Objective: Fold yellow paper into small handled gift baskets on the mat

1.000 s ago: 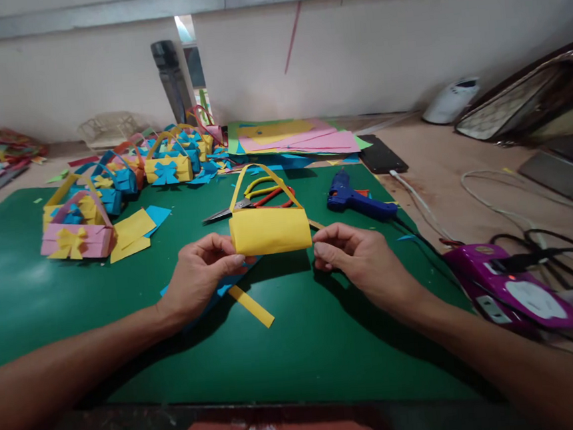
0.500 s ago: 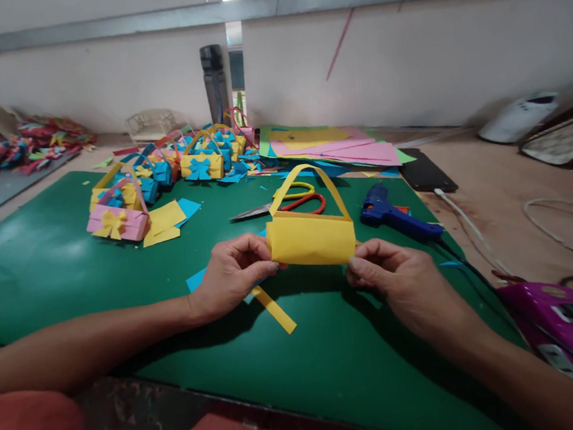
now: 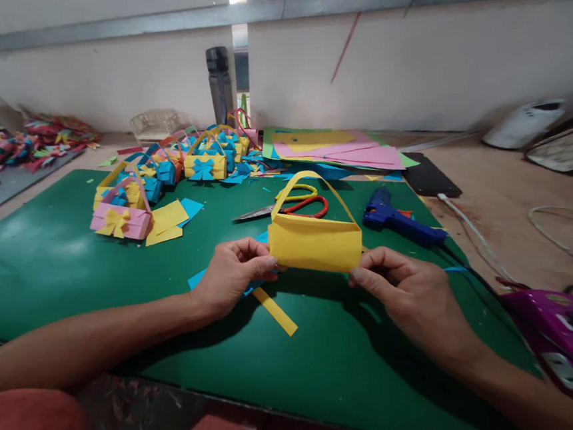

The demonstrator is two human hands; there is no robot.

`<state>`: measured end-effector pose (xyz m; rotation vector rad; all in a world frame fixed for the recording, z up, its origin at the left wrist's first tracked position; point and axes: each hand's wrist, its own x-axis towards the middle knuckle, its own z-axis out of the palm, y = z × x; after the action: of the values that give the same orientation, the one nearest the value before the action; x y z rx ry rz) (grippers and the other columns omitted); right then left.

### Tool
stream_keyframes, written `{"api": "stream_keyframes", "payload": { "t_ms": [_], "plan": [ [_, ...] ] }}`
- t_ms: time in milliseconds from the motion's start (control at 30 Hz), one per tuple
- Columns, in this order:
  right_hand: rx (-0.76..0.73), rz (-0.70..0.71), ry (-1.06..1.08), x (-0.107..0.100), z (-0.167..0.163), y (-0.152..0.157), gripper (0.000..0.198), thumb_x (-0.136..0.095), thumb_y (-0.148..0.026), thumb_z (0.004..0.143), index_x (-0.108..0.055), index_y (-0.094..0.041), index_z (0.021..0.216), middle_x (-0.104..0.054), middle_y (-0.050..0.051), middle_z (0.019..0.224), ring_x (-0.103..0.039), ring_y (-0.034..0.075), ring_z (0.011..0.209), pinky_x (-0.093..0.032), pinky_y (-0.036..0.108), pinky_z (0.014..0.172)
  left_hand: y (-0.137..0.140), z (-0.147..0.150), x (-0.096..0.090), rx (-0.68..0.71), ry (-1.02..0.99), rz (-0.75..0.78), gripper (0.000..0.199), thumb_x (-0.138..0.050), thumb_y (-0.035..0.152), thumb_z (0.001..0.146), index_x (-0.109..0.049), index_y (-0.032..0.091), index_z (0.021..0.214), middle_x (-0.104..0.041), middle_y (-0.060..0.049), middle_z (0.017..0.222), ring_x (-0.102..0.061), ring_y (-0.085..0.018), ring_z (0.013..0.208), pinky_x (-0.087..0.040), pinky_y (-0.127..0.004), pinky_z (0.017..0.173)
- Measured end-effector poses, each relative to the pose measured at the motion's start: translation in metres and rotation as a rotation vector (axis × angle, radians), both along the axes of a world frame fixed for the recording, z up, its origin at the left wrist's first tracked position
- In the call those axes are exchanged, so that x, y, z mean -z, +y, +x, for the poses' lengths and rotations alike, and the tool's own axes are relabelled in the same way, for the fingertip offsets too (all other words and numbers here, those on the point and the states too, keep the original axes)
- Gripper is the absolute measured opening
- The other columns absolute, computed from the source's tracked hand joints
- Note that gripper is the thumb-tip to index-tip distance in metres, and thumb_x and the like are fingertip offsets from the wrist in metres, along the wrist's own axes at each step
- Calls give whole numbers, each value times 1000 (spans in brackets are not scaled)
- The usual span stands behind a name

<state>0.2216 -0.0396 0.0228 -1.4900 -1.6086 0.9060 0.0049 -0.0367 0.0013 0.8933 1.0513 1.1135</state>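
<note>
A small yellow paper handbag with a looped strip handle is held up over the green mat, its right end tilted a little down. My left hand pinches its left end between thumb and fingers. At the lower right corner, my right hand grips it with thumb and fingertips. Behind the bag lie scissors with a yellow and a red handle loop, partly hidden by it. A yellow paper strip and blue paper rest near my left hand.
Finished paper bags with bows stand at the back left, beside loose yellow paper pieces. A blue glue gun lies on the right, near a black phone and a purple power strip. Coloured sheets are stacked behind.
The yellow paper handbag has tipped, its right end now lower. My right hand has moved slightly right and down with it; my left hand keeps its hold.
</note>
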Motion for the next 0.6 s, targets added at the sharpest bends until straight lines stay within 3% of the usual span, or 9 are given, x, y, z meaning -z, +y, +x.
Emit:
{"api": "stream_keyframes", "payload": {
  "t_ms": [200, 367, 467, 600],
  "plan": [
    [-31, 31, -47, 0, -1, -2, 12, -56, -25, 71, -52, -21, 60, -56, -2, 54, -43, 11, 47, -32, 23, 44, 1, -2, 5, 45, -19, 18, 22, -74, 22, 63, -54, 13, 63, -65, 0, 63, -64, -10, 62, -51, -23, 64],
    [-34, 94, -85, 5, 2, -3, 13, -55, -26, 73, -50, -22, 62, -52, -3, 54, -43, 11, 47, -32, 24, 44, 2, -1, 4, 2, -8, 37, 26, -76, 19, 61, -51, 13, 65, -65, 0, 65, -65, -11, 63, -51, -23, 64],
    [-48, 161, -125, 8, 2, -3, 14, -55, -28, 75, -50, -21, 63, -52, -2, 56, -46, 12, 50, -35, 25, 46, 2, -1, 3, -10, -49, 39, 33, -77, 19, 62, -48, 15, 76, -67, -1, 73, -67, -15, 67, -53, -25, 63],
    [-64, 312, -243, 10, 2, -3, 15, -54, -28, 78, -51, -21, 65, -54, -2, 58, -47, 13, 51, -36, 26, 49, 3, -1, 3, 82, -103, 3, 45, -76, 18, 64, -47, 18, 99, -69, -6, 91, -69, -19, 76, -55, -26, 62]
  ]
}}
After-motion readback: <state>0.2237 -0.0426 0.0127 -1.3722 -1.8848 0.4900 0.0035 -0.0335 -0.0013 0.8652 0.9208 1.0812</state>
